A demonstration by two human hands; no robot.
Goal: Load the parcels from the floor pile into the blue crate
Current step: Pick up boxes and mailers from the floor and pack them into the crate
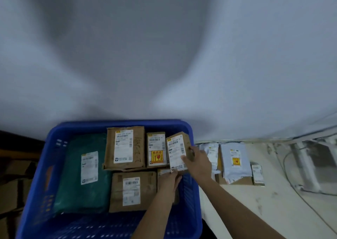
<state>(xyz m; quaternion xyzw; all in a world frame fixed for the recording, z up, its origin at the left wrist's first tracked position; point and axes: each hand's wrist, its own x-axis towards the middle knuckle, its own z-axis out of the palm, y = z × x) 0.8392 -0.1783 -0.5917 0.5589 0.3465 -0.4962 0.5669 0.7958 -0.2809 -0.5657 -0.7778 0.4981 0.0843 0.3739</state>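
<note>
A small brown cardboard parcel [177,151] with a white label is tilted over the right side of the blue crate [36,184]. My right hand [197,163] grips its right edge, thumb on the label. My left hand [170,181] holds its lower edge from below. Inside the crate lie a green mailer [73,175], a large brown parcel [124,147], a narrow brown box with an orange sticker [156,149] and another brown parcel [133,191]. The floor pile to the right holds a white mailer with an orange sticker [235,160] and other small packets.
A pale wall rises right behind the crate. To the right, the light floor carries a white packet [209,153], a small box [257,173], cables [291,180] and a white frame [308,165]. Dark cardboard [14,184] lies left of the crate.
</note>
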